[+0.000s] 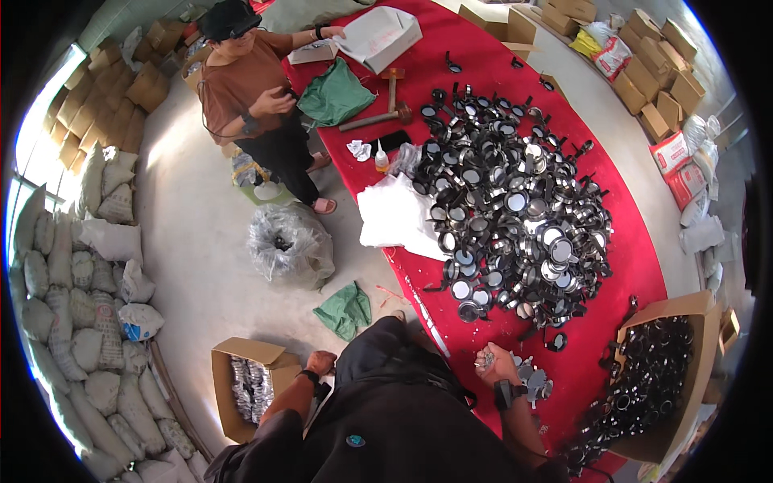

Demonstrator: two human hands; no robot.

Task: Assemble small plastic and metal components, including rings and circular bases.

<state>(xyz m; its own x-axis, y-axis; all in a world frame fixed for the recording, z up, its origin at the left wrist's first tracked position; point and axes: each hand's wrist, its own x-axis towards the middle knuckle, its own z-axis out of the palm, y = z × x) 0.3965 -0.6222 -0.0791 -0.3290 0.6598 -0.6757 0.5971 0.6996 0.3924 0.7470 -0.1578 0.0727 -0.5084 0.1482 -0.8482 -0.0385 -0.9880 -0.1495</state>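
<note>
My right hand [497,366] is closed above the red-covered table [499,427], with small silvery pieces showing at its fingers. Beside it lies a little heap of flat grey discs [535,381]. Low on my left side, my left hand [321,361] is closed with its fingers curled; whatever it may hold is hidden. Close to that hand stands an open carton [278,359] of stacked shiny pieces. A large pile of round black-rimmed parts [515,201] with pale faces and short black tabs covers the table ahead of my right hand.
On the right, a tipped carton [699,386] spills black rings [644,394]. Across the table's left side, a person [250,105] touches a white box [378,39]. A hammer [378,119], white sheet [398,216] and green cloth [336,92] lie there. A clear plastic bag [290,245] stands on the floor.
</note>
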